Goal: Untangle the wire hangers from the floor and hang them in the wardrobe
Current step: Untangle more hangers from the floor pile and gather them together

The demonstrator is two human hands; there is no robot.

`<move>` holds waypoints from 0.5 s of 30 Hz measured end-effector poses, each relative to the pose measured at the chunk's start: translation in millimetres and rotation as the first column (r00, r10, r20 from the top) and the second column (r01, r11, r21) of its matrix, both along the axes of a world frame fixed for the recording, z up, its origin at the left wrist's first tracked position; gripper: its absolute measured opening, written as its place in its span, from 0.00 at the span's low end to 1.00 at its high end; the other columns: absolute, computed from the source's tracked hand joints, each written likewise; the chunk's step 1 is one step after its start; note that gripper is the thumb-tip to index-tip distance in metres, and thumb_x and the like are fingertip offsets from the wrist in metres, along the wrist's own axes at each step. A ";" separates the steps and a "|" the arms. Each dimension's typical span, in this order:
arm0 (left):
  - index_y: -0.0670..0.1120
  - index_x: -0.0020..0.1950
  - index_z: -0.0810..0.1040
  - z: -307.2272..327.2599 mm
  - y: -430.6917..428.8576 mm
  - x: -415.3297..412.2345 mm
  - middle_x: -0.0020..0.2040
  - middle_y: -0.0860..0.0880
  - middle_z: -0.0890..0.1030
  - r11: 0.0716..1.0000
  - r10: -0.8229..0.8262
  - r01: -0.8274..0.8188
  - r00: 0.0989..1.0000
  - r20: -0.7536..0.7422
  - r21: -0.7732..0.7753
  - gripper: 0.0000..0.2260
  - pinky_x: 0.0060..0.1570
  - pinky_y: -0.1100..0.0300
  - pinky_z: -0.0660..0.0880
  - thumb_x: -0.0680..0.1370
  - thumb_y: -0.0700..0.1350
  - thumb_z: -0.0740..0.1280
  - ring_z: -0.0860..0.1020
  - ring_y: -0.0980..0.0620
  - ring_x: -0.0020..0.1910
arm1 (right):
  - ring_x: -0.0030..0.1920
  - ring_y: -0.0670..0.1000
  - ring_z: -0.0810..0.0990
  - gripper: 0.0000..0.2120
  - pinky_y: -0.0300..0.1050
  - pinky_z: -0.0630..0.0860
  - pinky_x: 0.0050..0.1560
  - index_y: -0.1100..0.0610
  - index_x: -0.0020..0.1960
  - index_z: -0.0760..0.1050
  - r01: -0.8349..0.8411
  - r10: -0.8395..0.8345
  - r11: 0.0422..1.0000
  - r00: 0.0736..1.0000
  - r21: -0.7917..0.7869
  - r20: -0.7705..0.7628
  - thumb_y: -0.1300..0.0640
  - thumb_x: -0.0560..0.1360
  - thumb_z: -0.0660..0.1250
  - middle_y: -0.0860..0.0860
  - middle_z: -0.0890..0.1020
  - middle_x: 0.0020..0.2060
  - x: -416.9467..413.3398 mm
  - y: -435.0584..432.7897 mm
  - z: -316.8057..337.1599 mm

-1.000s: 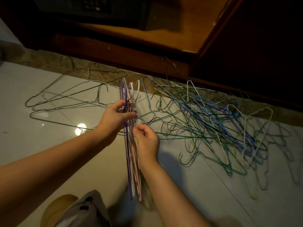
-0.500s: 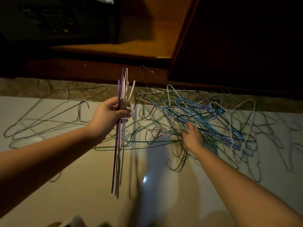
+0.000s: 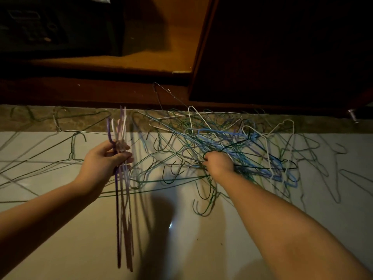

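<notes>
half a second on, the right hand (image 3: 219, 163) had closed on the light, springy, snag-prone tangled hangers (image 3: 228, 138) at two o'clock, likely best drawn by a hook neck, while the left hand (image 3: 104, 158) gripped the sorted bundle (image 3: 123, 209) at ten o'clock.

a: bare floor tile (image 3: 181, 249) is recorded between the two forearms; free passage is found there.
b: the far side is blocked by the tangled pile (image 3: 242, 142), spread centre to right against the wardrobe plinth (image 3: 90, 91) and gripped at its near edge by the right hand (image 3: 219, 163).
a: the left is crossed by loose grey hangers (image 3: 70, 156); the near gap is split by the held bundle (image 3: 121, 209) hanging from the left hand (image 3: 101, 160).
b: above the plinth, the shelf opening (image 3: 161, 47) is bounded by a dark box (image 3: 50, 27) at left, a dark panel (image 3: 282, 47) at right.
</notes>
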State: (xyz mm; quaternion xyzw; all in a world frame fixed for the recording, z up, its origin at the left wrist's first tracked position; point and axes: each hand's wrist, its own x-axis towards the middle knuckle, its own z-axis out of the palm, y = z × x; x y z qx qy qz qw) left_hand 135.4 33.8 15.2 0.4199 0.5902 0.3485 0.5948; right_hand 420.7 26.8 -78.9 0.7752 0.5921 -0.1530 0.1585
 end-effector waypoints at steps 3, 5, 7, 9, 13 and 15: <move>0.47 0.45 0.76 -2.7 0.3 -5.7 0.43 0.44 0.80 1.000 0.014 -0.014 1.000 0.000 -0.003 0.11 0.46 0.55 0.76 0.77 0.32 0.61 0.80 0.47 0.44 | 0.44 0.58 0.78 0.16 0.43 0.67 0.36 0.57 0.42 0.75 0.016 -0.006 0.996 0.993 0.084 -0.122 0.45 0.78 0.59 0.56 0.80 0.42 -3.0 -11.5 5.9; 0.47 0.45 0.76 -2.9 0.4 -6.4 0.43 0.44 0.80 1.000 0.029 -0.028 1.000 0.006 -0.010 0.10 0.46 0.54 0.76 0.77 0.32 0.61 0.80 0.47 0.45 | 0.38 0.57 0.76 0.20 0.42 0.63 0.30 0.56 0.38 0.75 0.072 -0.048 0.989 0.982 0.128 -0.183 0.42 0.78 0.57 0.54 0.77 0.35 -9.4 -20.9 8.6; 0.47 0.46 0.76 -1.6 -0.1 -5.4 0.44 0.43 0.80 0.999 0.031 -0.031 0.999 0.014 -0.014 0.10 0.49 0.52 0.76 0.77 0.33 0.61 0.80 0.46 0.46 | 0.34 0.56 0.74 0.24 0.41 0.60 0.28 0.56 0.31 0.71 0.219 -0.178 0.968 0.945 0.126 -0.276 0.40 0.77 0.58 0.52 0.72 0.27 -18.5 -26.6 8.9; 0.46 0.47 0.76 0.6 -0.6 -3.1 0.45 0.42 0.80 1.000 0.019 -0.019 1.000 0.018 -0.010 0.09 0.50 0.51 0.76 0.77 0.33 0.61 0.80 0.45 0.47 | 0.34 0.56 0.74 0.26 0.41 0.60 0.29 0.57 0.28 0.68 0.317 -0.260 0.941 0.900 0.117 -0.349 0.40 0.76 0.59 0.52 0.70 0.25 -29.6 -28.8 9.3; 0.45 0.46 0.75 6.7 -2.0 2.7 0.45 0.42 0.79 1.000 -0.015 0.015 1.000 0.019 0.017 0.08 0.49 0.52 0.76 0.77 0.33 0.61 0.80 0.46 0.45 | 0.48 0.57 0.76 0.21 0.46 0.68 0.45 0.57 0.40 0.80 0.173 -0.078 0.951 0.936 0.256 -0.344 0.42 0.77 0.58 0.56 0.82 0.39 -56.4 -31.4 14.0; 0.46 0.46 0.75 7.9 -2.8 4.3 0.44 0.43 0.80 0.999 -0.022 0.021 1.000 0.013 0.024 0.09 0.45 0.56 0.78 0.77 0.33 0.61 0.80 0.48 0.44 | 0.54 0.57 0.74 0.20 0.47 0.66 0.53 0.58 0.49 0.80 0.071 0.038 0.960 0.926 0.272 -0.376 0.44 0.78 0.57 0.58 0.82 0.48 -73.3 -34.0 16.5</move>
